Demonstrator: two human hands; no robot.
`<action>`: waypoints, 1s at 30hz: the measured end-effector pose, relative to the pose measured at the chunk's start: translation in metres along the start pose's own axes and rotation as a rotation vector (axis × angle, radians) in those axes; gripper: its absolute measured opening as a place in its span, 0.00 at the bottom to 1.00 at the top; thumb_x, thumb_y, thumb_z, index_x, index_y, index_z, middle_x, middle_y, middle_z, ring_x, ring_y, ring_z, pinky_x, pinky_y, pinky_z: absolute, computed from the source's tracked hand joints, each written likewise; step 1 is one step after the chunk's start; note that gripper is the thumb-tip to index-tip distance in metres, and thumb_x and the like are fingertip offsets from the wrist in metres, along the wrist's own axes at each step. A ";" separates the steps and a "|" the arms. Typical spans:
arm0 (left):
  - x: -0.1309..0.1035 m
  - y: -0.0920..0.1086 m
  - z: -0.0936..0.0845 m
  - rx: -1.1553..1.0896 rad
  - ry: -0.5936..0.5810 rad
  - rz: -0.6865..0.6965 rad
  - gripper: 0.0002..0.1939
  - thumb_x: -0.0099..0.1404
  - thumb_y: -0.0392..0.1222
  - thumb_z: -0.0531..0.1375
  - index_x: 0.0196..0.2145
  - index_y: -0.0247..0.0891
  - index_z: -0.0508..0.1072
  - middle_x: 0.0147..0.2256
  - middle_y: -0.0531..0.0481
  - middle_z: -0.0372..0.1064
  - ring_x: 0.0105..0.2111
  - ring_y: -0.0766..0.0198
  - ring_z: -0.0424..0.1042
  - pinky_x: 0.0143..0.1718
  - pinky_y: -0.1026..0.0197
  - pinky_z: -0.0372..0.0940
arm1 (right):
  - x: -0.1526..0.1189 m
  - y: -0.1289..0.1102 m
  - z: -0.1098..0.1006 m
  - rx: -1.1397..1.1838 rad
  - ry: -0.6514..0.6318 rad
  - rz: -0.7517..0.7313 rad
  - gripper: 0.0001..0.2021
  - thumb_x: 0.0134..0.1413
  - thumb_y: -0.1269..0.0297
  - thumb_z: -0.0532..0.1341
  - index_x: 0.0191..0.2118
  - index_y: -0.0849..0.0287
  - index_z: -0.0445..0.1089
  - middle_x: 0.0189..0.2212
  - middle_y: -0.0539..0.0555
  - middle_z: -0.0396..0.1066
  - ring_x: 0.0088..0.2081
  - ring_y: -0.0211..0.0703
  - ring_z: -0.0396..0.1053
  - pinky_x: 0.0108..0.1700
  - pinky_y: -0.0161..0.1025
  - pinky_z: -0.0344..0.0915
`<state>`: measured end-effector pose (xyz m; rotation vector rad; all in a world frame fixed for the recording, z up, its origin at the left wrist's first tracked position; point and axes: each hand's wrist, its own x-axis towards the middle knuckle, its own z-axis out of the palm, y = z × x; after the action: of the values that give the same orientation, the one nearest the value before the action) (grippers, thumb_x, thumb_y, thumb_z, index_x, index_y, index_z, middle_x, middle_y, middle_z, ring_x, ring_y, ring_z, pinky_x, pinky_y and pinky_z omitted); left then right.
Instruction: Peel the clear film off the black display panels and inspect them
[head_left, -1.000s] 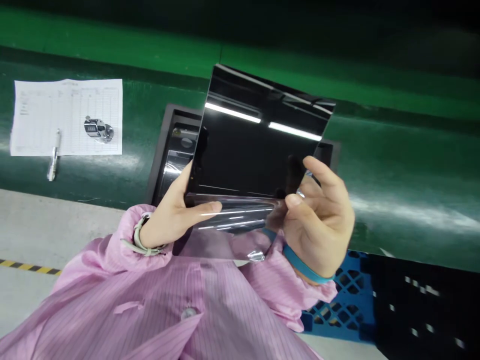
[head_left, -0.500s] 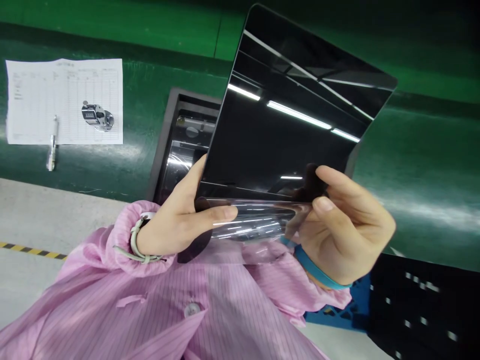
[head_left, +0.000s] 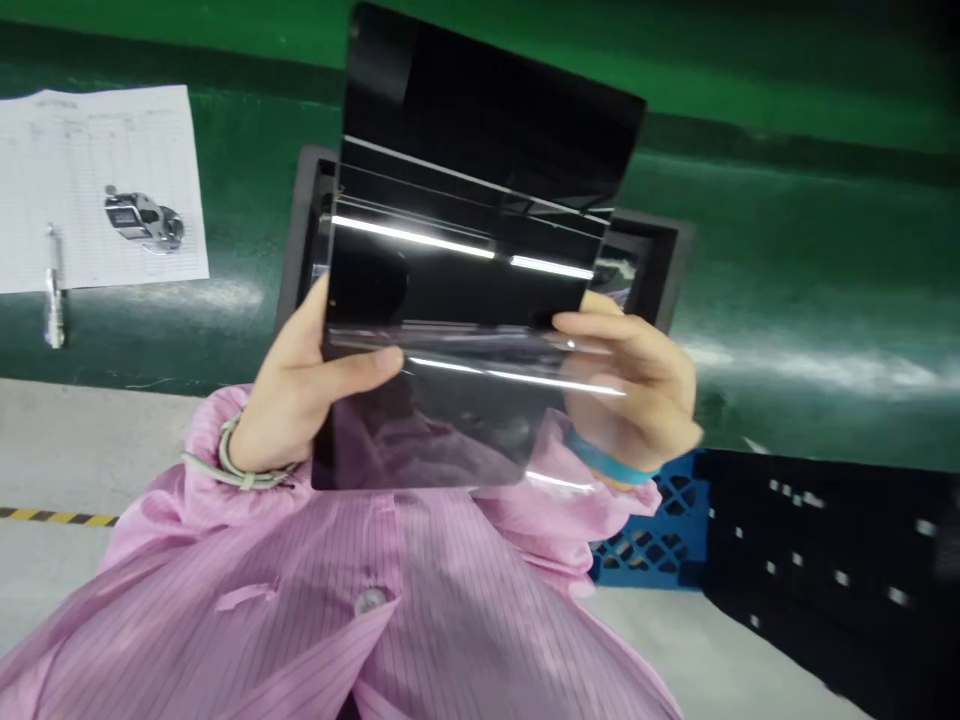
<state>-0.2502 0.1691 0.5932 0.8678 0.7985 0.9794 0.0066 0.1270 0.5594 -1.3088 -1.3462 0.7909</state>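
A glossy black glass panel is tilted up in front of my chest, with ceiling lights mirrored in it. My left hand grips its left edge, thumb flat on the face and fingers behind. Across the lower part lies a clear plastic film, partly lifted and reaching past the panel's right edge. My right hand is closed at the film's right side, seen partly through it, with a fingertip by the panel's edge. Motion blurs this hand somewhat. Behind the panel is a dark frame-like tray, mostly hidden.
On the green bench to the left lies a printed sheet carrying a silver tally counter and a pen. A blue plastic crate and a black sheet with white specks are at lower right.
The panel and both hands have shifted left in view. The film, bunched below my right fingers before, now spreads flatter over the panel's lower part and past its right edge.
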 end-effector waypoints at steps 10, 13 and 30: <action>0.025 -0.001 -0.006 -0.110 0.047 0.019 0.17 0.55 0.24 0.65 0.43 0.33 0.74 0.38 0.46 0.77 0.60 0.44 0.72 0.67 0.36 0.62 | 0.024 -0.073 0.030 -0.111 0.014 -0.069 0.09 0.65 0.65 0.64 0.33 0.52 0.79 0.25 0.45 0.75 0.26 0.33 0.72 0.27 0.32 0.69; 0.030 -0.001 -0.006 -0.097 0.054 -0.017 0.20 0.52 0.26 0.67 0.44 0.32 0.72 0.37 0.46 0.77 0.62 0.41 0.69 0.68 0.34 0.59 | 0.043 -0.078 0.037 0.187 -0.106 0.029 0.08 0.61 0.68 0.66 0.45 0.55 0.76 0.21 0.40 0.73 0.19 0.31 0.69 0.19 0.28 0.65; 0.031 0.010 0.005 -0.089 0.079 -0.210 0.12 0.62 0.25 0.60 0.37 0.40 0.77 0.42 0.50 0.81 0.59 0.47 0.73 0.67 0.40 0.65 | 0.073 -0.081 0.011 -0.097 -0.432 0.040 0.21 0.41 0.78 0.73 0.41 0.48 0.76 0.42 0.41 0.75 0.50 0.40 0.75 0.54 0.40 0.78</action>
<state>-0.2387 0.1993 0.5991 0.6581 0.8876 0.8607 -0.0149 0.1845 0.6504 -1.2883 -1.7188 1.0910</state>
